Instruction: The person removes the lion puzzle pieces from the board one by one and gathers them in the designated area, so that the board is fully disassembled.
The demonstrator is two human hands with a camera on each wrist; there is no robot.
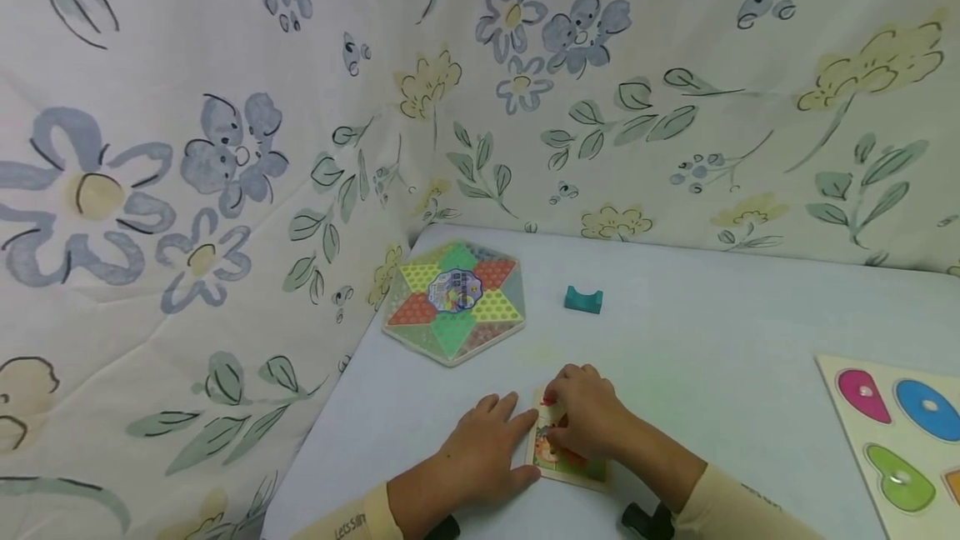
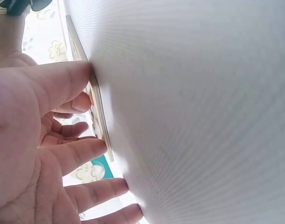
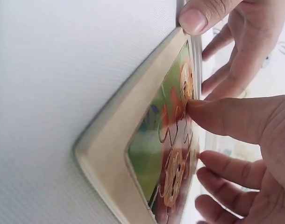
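A small wooden jigsaw puzzle [image 1: 572, 477] with a light frame and a cartoon animal picture lies on the white table in the head view. My left hand [image 1: 483, 452] is at its left side, fingers spread; in the left wrist view the thumb and one fingertip meet the board's edge [image 2: 101, 116]. Over the picture's upper part is my right hand [image 1: 588, 415], covering much of it. The right wrist view shows the right thumb [image 3: 212, 114] on the picture pieces [image 3: 173, 158], with the other fingers bent loosely apart from it at the far side.
A hexagonal Chinese checkers board [image 1: 408, 336] lies at the back left. Right of it stands a teal block [image 1: 583, 302] with a curved top. A shape board [image 1: 847, 432] with colored knobbed pieces is at the right edge. A floral curtain [image 1: 652, 182] borders the table.
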